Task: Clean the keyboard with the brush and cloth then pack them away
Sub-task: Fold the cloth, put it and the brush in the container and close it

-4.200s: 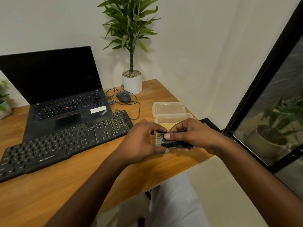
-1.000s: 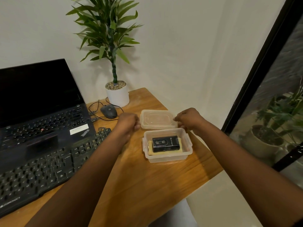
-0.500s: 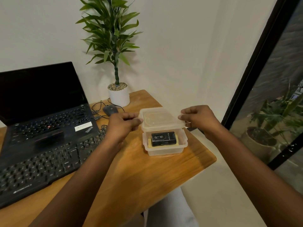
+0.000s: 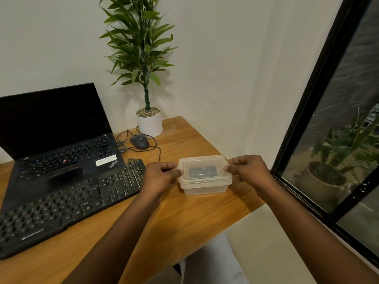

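A clear plastic box (image 4: 205,188) stands near the table's right edge. Its clear lid (image 4: 202,160) sits on top of it. Through the lid a dark brush (image 4: 202,171) shows dimly inside; the cloth under it cannot be made out. My left hand (image 4: 160,177) pinches the lid's left end. My right hand (image 4: 248,171) pinches the lid's right end. The black keyboard (image 4: 67,201) lies to the left of the box, next to my left hand.
An open black laptop (image 4: 57,140) stands behind the keyboard. A wired mouse (image 4: 139,141) and a potted plant (image 4: 148,124) sit at the back of the wooden table (image 4: 184,218). A dark-framed window (image 4: 307,119) runs along the right.
Both hands took the lid from behind the box, carried it over the box and lowered it onto the box. The brush and cloth now lie under the lid.
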